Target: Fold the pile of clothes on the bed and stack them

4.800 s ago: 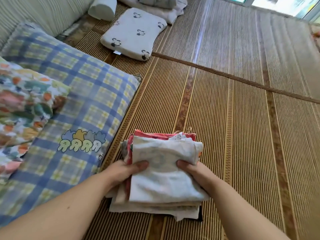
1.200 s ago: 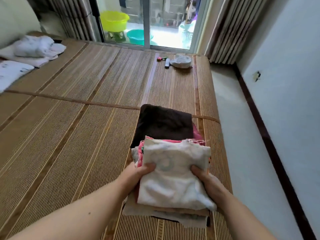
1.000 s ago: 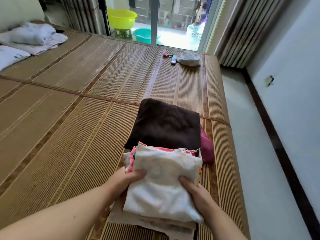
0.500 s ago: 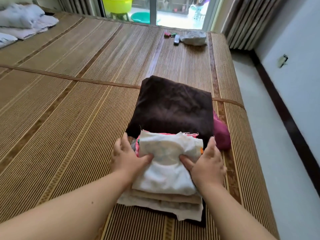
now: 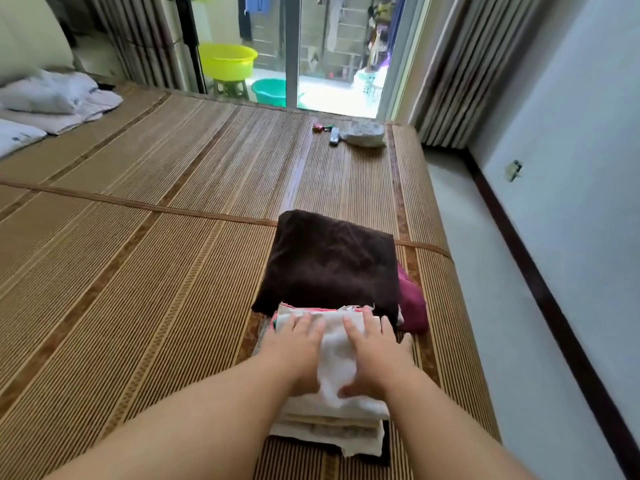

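Since the last frame, left hand and right hand are shifting off the sides of the clothes stack onto its top. Head view: both are lying flat on the white top piece, fingers straight, pressing down, gripping nothing. Clothes stack is sitting on the bed mat, touching the near edge of a folded brown cloth; a maroon garment is poking out to the right.

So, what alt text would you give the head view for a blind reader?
The left hand and right hand press flat on a white folded garment topping a stack of folded clothes on a bamboo mat covering the bed. Just beyond lies a dark brown folded garment over a magenta garment.
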Demonstrator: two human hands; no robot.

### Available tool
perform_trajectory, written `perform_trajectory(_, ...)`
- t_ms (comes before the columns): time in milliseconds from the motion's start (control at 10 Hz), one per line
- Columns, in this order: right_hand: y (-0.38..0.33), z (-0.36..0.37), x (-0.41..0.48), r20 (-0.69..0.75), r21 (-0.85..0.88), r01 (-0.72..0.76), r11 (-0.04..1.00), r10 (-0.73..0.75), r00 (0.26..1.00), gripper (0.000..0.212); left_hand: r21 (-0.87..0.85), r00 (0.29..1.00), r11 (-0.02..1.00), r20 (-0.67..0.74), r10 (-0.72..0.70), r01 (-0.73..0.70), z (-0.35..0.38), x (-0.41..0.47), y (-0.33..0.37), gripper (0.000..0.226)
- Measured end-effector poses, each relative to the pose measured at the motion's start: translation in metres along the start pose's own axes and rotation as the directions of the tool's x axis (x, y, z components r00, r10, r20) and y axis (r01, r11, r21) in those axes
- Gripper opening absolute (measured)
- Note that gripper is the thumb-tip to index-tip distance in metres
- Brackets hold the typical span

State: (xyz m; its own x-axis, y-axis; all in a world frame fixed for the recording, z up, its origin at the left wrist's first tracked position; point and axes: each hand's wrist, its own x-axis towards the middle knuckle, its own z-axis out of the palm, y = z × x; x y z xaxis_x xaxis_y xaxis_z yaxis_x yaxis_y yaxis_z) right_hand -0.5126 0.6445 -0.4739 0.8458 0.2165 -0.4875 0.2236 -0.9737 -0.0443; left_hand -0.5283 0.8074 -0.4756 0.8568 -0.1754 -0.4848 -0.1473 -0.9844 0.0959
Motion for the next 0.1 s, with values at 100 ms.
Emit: perform_trajectory(100,-0.0031,-0.0500,-0.0373,-0.198,0.054,0.037,0.998,-0.026,0.980,0.110,-0.117,0.985,0.990,-0.165,0.057,-0.077,-0.0512,-0.0330,0.0098,0.093)
